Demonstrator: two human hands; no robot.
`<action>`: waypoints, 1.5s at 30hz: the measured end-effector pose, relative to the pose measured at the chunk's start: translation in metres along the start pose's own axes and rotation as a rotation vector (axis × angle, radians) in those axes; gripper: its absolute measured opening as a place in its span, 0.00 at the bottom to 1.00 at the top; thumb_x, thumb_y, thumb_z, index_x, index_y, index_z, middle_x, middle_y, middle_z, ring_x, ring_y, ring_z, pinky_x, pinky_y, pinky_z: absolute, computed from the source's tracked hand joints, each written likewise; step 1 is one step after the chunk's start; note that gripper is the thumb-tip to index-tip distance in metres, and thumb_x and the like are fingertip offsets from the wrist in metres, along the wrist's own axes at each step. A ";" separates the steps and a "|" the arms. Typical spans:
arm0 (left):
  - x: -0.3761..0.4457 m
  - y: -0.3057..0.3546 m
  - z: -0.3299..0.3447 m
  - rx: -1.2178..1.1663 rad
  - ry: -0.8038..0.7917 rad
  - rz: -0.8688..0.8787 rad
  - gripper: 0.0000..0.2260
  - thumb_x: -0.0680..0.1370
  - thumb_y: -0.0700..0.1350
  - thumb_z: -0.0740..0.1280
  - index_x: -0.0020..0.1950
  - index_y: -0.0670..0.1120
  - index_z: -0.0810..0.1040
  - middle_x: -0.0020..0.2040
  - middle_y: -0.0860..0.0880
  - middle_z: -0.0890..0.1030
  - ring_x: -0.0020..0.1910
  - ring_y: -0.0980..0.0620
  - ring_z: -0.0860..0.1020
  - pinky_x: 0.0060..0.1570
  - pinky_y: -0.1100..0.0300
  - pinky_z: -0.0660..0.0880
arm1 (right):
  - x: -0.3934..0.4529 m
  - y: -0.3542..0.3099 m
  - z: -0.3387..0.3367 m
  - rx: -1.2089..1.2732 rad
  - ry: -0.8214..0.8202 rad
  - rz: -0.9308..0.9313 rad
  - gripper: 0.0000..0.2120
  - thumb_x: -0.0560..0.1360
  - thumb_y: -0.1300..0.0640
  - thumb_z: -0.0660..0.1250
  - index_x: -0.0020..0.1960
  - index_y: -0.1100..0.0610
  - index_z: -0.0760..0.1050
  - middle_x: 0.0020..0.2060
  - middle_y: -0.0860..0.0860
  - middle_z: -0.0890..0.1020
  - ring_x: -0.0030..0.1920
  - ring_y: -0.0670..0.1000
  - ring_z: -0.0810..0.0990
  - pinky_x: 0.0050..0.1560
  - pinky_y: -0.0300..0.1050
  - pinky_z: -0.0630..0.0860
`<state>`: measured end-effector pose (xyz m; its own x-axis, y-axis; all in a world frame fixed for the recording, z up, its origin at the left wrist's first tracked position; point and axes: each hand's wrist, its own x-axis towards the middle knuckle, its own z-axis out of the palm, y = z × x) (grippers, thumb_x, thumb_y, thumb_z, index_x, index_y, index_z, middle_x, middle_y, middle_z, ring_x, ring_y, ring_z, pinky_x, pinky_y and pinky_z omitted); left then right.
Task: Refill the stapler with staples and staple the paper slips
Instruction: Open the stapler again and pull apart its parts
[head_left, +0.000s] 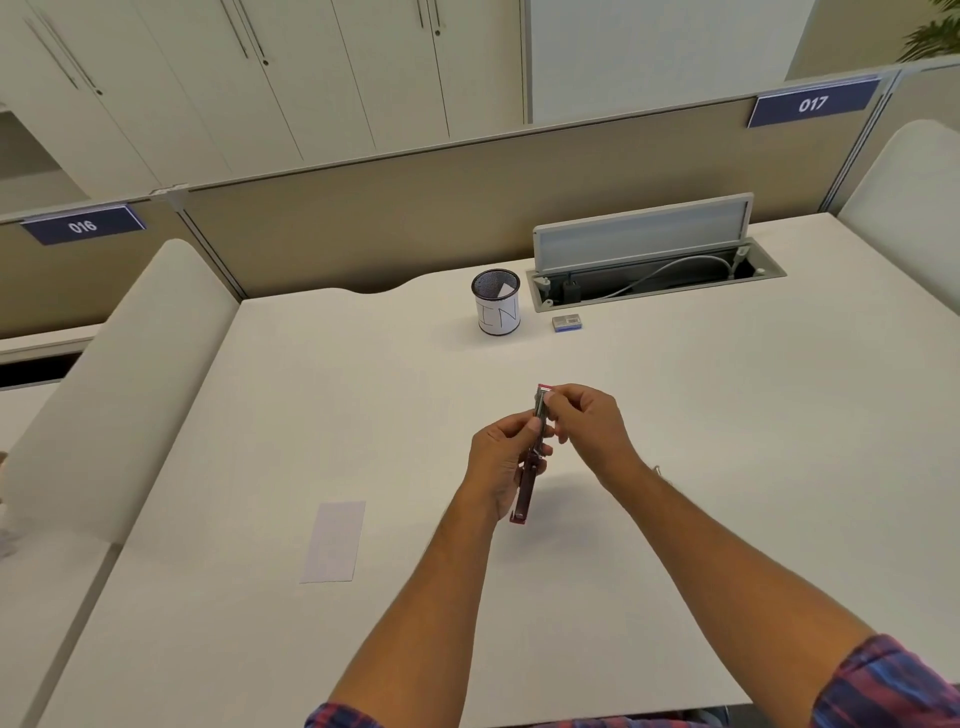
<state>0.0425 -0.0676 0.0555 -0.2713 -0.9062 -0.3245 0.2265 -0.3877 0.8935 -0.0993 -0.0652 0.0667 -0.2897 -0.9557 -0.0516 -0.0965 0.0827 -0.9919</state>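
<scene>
A dark red stapler (525, 493) is held above the middle of the white desk (727, 441), swung open lengthwise, its far end pointing away from me. My left hand (501, 457) grips its middle from the left. My right hand (584, 423) pinches at the stapler's upper, far part with fingertips; whether staples are between those fingers is too small to tell. A white paper slip (334, 541) lies flat on the desk to the left of my forearms. A small blue and grey staple box (566, 322) rests near the back of the desk.
A mesh pen cup (496, 309) with a paper label marked "IN" stands at the back centre, a slip inside it. Beside it is an open cable tray (654, 275) with its lid raised. Padded dividers flank the desk left and right.
</scene>
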 end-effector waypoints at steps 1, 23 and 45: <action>0.000 -0.001 0.000 -0.003 0.000 -0.002 0.09 0.81 0.41 0.69 0.58 0.41 0.84 0.47 0.42 0.86 0.36 0.49 0.80 0.36 0.56 0.78 | 0.000 0.000 0.001 -0.040 0.003 -0.003 0.10 0.80 0.56 0.66 0.46 0.58 0.84 0.34 0.49 0.83 0.33 0.44 0.78 0.33 0.40 0.77; -0.002 -0.008 -0.006 -0.164 0.000 -0.067 0.08 0.80 0.39 0.69 0.57 0.40 0.84 0.45 0.42 0.84 0.34 0.50 0.77 0.31 0.61 0.75 | -0.003 -0.003 0.002 -0.086 -0.068 0.014 0.08 0.77 0.59 0.66 0.44 0.58 0.84 0.34 0.51 0.84 0.30 0.46 0.77 0.31 0.39 0.74; -0.004 -0.017 -0.009 -0.220 0.020 -0.108 0.09 0.81 0.41 0.68 0.59 0.39 0.83 0.42 0.47 0.79 0.32 0.55 0.73 0.26 0.65 0.67 | -0.003 0.025 -0.047 -0.509 0.013 0.086 0.11 0.73 0.44 0.74 0.45 0.51 0.80 0.40 0.47 0.82 0.39 0.47 0.81 0.34 0.39 0.71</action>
<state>0.0478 -0.0591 0.0390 -0.2869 -0.8600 -0.4221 0.3962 -0.5077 0.7651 -0.1454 -0.0474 0.0472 -0.3280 -0.9363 -0.1258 -0.5221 0.2907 -0.8018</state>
